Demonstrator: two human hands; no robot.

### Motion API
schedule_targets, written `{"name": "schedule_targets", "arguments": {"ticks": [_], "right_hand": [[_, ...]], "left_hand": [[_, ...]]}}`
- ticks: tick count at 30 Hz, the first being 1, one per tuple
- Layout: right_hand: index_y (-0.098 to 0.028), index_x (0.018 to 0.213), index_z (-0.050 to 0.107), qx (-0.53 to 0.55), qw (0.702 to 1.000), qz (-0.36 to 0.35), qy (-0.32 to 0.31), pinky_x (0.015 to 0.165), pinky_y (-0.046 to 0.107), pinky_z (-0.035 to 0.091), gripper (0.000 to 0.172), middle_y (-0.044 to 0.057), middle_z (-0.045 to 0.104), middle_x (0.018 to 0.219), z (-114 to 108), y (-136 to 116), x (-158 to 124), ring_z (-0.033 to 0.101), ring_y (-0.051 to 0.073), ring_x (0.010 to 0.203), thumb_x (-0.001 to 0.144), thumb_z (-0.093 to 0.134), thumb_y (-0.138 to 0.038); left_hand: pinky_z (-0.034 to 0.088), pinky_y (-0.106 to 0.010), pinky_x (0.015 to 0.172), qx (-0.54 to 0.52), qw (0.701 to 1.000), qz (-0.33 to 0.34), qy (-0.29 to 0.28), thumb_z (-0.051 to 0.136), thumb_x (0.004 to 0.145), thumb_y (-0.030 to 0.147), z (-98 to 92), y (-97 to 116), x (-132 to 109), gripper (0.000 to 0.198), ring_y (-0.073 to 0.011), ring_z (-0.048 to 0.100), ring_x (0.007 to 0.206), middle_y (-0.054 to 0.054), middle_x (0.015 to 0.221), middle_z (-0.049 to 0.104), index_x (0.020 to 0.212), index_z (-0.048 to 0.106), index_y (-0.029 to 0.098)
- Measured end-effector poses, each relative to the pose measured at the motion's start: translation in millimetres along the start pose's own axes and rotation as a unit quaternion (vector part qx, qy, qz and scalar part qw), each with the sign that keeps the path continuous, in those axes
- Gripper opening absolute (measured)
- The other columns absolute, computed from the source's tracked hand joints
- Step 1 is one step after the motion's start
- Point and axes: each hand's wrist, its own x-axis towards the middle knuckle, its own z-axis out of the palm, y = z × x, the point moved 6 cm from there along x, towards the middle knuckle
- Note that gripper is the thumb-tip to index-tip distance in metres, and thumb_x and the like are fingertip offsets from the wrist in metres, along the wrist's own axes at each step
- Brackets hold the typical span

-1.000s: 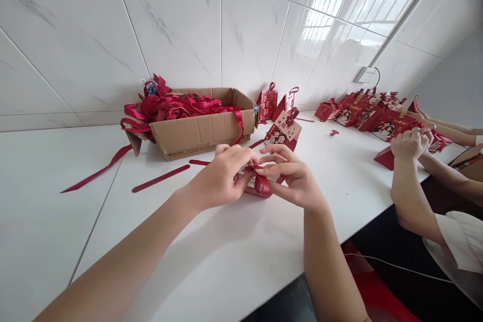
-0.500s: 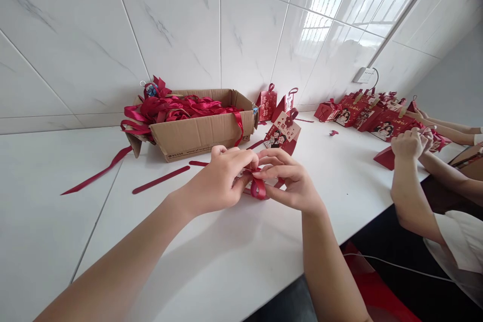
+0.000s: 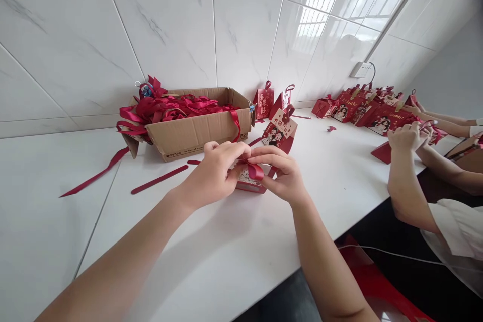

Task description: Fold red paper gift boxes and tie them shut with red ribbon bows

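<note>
My left hand [image 3: 217, 171] and my right hand [image 3: 281, 171] meet over a small red gift box [image 3: 249, 183] lying on the white counter [image 3: 226, 251]. Both pinch a dark red ribbon [image 3: 254, 171] that forms a loop on top of the box. The fingers of each hand are curled tight round the ribbon ends. Much of the box is hidden behind my hands.
A cardboard box [image 3: 196, 131] heaped with red ribbons [image 3: 169, 105] stands behind, with loose ribbon strips [image 3: 160, 178] lying on the counter. Finished red gift boxes [image 3: 281, 128] stand near the wall. Another person's hands [image 3: 409, 136] work at the right beside a row of red boxes [image 3: 370, 108].
My hands have drawn closer together and pulled the ribbon loop tighter on the box. The view has shifted slightly left and down.
</note>
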Motion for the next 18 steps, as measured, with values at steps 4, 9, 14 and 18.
{"name": "schedule_targets", "arguments": {"ticks": [4,9,14,18], "right_hand": [[-0.027,0.100,0.069,-0.013,1.000,-0.017,0.018,0.081,0.036,0.058,0.031,0.005,0.071,0.100,1.0,-0.6,0.5,0.068,0.019,0.093,0.077,0.060,-0.008],[-0.027,0.099,0.067,-0.029,0.999,-0.018,0.027,0.077,0.036,0.057,0.029,0.005,0.071,0.097,2.1,0.3,-0.7,0.068,0.020,0.090,0.077,0.060,-0.009],[-0.026,0.100,0.062,-0.047,0.998,-0.026,0.028,0.077,0.036,0.057,0.028,0.004,0.069,0.096,4.8,2.2,-1.6,0.066,0.019,0.090,0.077,0.061,-0.010],[-0.026,0.098,0.058,-0.020,0.999,-0.028,0.035,0.074,0.033,0.056,0.027,0.003,0.067,0.093,6.6,4.2,-2.1,0.065,0.017,0.088,0.077,0.061,-0.008]], "left_hand": [[0.029,-0.036,0.086,0.000,1.000,-0.006,-0.004,0.041,0.090,0.014,0.0,0.7,0.6,0.013,-0.0131,0.056,0.075,0.004,0.085,0.064,0.093,0.051,0.022],[0.029,-0.036,0.087,0.001,1.000,-0.019,-0.004,0.042,0.089,0.014,0.9,-0.4,0.1,0.013,-0.0138,0.057,0.080,0.004,0.091,0.065,0.095,0.051,0.023],[0.030,-0.036,0.086,-0.004,1.000,-0.020,-0.006,0.042,0.089,0.014,1.5,0.0,0.0,0.012,-0.0137,0.057,0.079,0.005,0.089,0.066,0.093,0.051,0.023],[0.030,-0.036,0.085,-0.002,1.000,-0.024,-0.009,0.043,0.089,0.013,1.0,0.4,0.1,0.013,-0.0136,0.057,0.078,0.005,0.090,0.066,0.094,0.051,0.023]]}}
